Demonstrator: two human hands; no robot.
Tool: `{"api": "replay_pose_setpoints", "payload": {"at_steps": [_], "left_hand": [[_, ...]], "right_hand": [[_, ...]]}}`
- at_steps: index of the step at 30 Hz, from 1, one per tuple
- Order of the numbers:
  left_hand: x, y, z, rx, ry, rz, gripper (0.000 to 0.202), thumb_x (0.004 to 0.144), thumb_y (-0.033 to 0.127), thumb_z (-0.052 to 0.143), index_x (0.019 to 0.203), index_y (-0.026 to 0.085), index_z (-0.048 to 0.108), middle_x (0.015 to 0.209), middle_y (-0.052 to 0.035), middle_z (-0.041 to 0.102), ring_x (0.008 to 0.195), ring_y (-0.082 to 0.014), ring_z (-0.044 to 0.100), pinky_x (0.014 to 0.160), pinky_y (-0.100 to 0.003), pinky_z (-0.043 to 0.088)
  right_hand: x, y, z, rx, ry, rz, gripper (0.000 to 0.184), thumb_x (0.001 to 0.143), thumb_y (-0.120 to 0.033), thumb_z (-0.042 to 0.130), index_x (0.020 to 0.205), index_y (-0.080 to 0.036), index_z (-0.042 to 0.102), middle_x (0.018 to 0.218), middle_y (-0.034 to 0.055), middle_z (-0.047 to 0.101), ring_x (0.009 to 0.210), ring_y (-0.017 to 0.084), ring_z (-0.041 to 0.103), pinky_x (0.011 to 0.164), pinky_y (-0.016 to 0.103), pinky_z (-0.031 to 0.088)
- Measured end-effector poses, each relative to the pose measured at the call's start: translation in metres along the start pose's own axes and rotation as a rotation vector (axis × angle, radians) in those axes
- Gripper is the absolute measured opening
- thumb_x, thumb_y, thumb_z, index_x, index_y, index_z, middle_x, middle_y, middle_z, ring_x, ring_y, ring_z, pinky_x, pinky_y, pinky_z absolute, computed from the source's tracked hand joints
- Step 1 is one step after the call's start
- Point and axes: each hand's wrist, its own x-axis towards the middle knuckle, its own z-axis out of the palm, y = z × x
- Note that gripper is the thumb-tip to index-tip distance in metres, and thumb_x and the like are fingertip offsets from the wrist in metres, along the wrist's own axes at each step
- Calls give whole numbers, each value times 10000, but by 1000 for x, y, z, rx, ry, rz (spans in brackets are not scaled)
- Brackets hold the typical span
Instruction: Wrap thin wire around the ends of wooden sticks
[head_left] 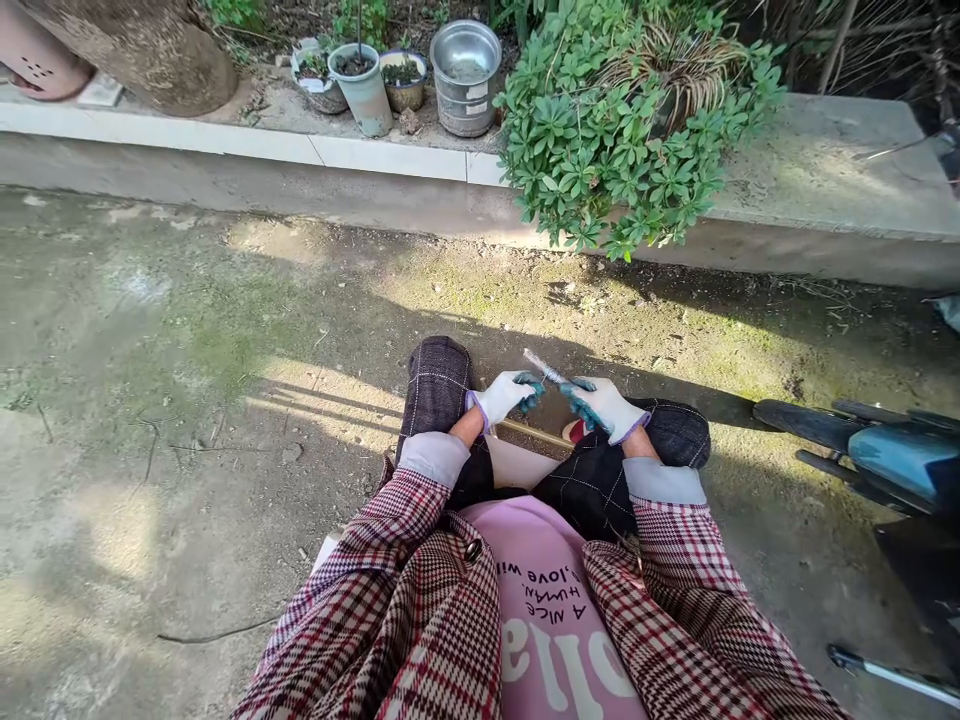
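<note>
The seated person's hands were close together above the knees, both in white knit gloves with blue-green coated fingers. The right hand (604, 408) was closed on the lower end of a slim white-and-blue implement (546, 368), too small to name exactly, its tip angled away from the person. The left hand (504, 397) curled just beside it, though it was impossible to tell whether it touched the implement. Behind the hands, a thin wooden stick (534, 433) lay across the lap, near a small red-and-white object (574, 431). The person wore dark checked trousers (439, 385), a plaid coat (360, 575) and a pink printed top (540, 600). Ahead of the knees, moss-stained ground led to a concrete ledge (225, 160). On the ledge stood a steel pail (465, 78) and small potted plants (360, 88), while a leafy shrub (600, 130) spilled over its front. A blue-and-black machine (900, 460) stood partly in view, in front of the ledge's right end.
</note>
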Motion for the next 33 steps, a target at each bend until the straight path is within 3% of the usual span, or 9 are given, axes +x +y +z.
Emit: {"api": "replay_pose_setpoints", "payload": {"at_steps": [4, 10, 13, 17, 21, 23, 26, 29, 33], "left_hand": [[-6, 9, 0, -109, 25, -74, 129, 783, 132, 690, 910, 114, 680, 551, 37, 586, 455, -80, 512, 492, -201, 387], [-11, 9, -6, -264, -237, -31, 484, 681, 194, 782, 1149, 120, 684, 682, 27, 651, 525, -88, 573, 542, -212, 437], [-7, 1, -5, -264, -185, -32, 405, 695, 182, 756, 1086, 108, 681, 667, 17, 654, 510, -90, 570, 526, -211, 422], [0, -7, -1, -189, -43, -25, 199, 714, 120, 720, 893, 124, 633, 610, 28, 630, 477, -85, 558, 502, -206, 402], [1, -7, -3, -140, -46, 18, 146, 746, 140, 726, 849, 128, 623, 612, 19, 634, 497, -84, 572, 521, -207, 413], [0, -5, -5, -154, -54, 30, 179, 742, 160, 741, 888, 119, 646, 650, 7, 653, 539, -97, 607, 548, -214, 437], [-3, -3, -7, -168, -49, 54, 238, 719, 172, 747, 938, 102, 684, 724, -12, 680, 608, -114, 641, 570, -222, 455], [-2, -4, -8, -118, -64, 79, 175, 709, 207, 743, 836, 98, 690, 720, -13, 670, 608, -99, 606, 573, -218, 447], [2, -6, -12, 2, -30, 69, 153, 665, 212, 753, 719, 121, 643, 636, 29, 612, 585, -75, 526, 577, -203, 408]], "right_hand": [[-15, -4, 5, 409, -167, 24, 465, 722, -604, 764, 896, -187, 654, 539, -51, 544, 370, 94, 405, 327, 234, 325], [-34, -8, 6, 552, -391, 47, 467, 786, -657, 697, 727, -219, 545, 497, -44, 501, 353, 96, 420, 311, 223, 314], [-30, -12, 10, 429, -308, 0, 416, 779, -607, 702, 802, -209, 586, 591, -9, 613, 420, 122, 513, 367, 236, 400], [-13, -13, 21, 193, -43, -150, 277, 724, -424, 712, 855, -193, 633, 723, 15, 682, 603, 166, 594, 564, 283, 507], [1, -7, 27, -34, 100, -280, 207, 751, -363, 646, 866, -193, 673, 875, 62, 741, 835, 229, 647, 804, 346, 520], [3, -4, 26, -24, 99, -261, 215, 769, -414, 633, 813, -204, 640, 801, 50, 707, 765, 211, 623, 751, 334, 516], [-5, -7, 21, 190, 68, -154, 323, 787, -541, 616, 815, -223, 570, 649, -11, 574, 539, 144, 491, 522, 280, 443], [-22, -12, 9, 430, -10, -115, 446, 807, -644, 617, 952, -225, 582, 632, -48, 500, 447, 108, 381, 396, 252, 334], [-39, -8, -3, 329, -391, -79, 485, 794, -664, 672, 903, -196, 615, 638, -18, 567, 416, 96, 426, 368, 248, 337]]}}
